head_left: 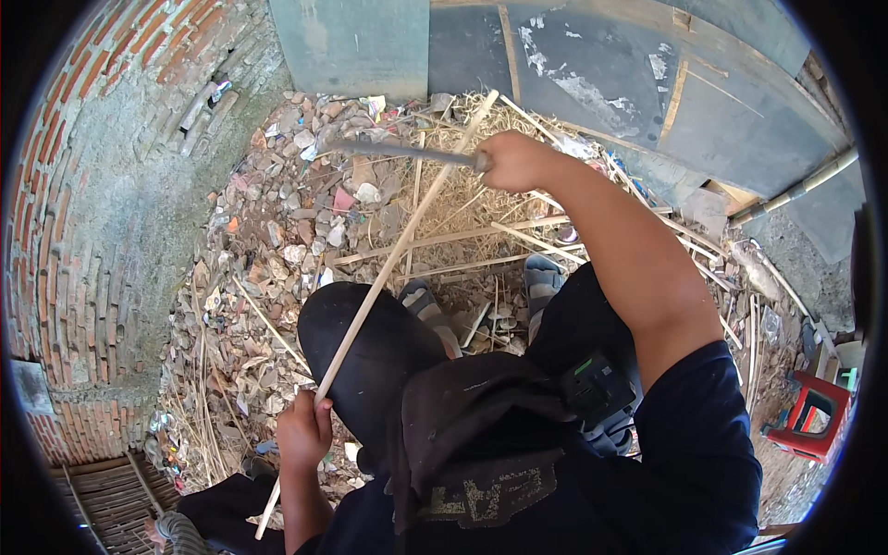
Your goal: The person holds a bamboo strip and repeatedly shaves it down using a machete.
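Note:
A long pale bamboo strip (384,268) runs slantwise across my left knee, from beside my left hip up past the far blade. My left hand (305,430) is closed round its lower part, with the thumb along it. My right hand (516,162) grips the handle of a long-bladed knife (398,151), arm stretched out ahead. The dull grey blade points left and crosses the strip near its far end. Whether the edge is biting into the bamboo I cannot tell. Below the blade lie thin shavings (462,199) and several loose strips (453,238).
Rubble (277,250) covers the ground around my sandalled feet (544,277). A brick wall (120,213) rises on the left; grey panels (592,74) stand ahead. A red plastic stool (814,416) is at right. Another person's striped sleeve (180,532) shows at lower left, beside slatted bamboo (106,499).

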The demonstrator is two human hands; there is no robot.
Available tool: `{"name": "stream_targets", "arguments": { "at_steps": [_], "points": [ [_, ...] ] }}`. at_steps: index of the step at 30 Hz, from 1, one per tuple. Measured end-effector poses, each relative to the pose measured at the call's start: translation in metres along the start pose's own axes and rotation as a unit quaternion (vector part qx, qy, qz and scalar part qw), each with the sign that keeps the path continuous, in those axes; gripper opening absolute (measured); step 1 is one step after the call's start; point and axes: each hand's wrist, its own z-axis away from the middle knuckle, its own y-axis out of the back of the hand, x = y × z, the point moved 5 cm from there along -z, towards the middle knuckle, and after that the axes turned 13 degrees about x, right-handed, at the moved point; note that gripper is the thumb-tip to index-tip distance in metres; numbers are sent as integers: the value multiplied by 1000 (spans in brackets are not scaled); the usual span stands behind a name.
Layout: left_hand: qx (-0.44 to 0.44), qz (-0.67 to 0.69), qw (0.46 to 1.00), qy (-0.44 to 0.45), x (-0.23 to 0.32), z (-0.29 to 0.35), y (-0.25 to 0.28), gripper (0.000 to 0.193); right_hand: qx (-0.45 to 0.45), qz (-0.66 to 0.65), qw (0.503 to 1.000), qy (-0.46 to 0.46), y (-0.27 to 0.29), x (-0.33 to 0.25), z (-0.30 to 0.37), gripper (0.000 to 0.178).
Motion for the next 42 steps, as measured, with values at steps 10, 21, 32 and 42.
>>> {"name": "stream_targets", "arguments": {
  "at_steps": [10,21,32,42],
  "points": [
    [38,-19,999,-31,2,-6,8,20,125,44,986,-103,37,61,4,34],
    [-108,57,974,190,-13,29,27,31,182,-30,976,-118,57,57,10,57],
    [-75,159,965,195,28,30,-3,39,0,28,994,109,26,-54,29,24],
    [-31,54,985,158,38,27,2,26,53,46,995,69,34,-40,26,19]
  ]
}}
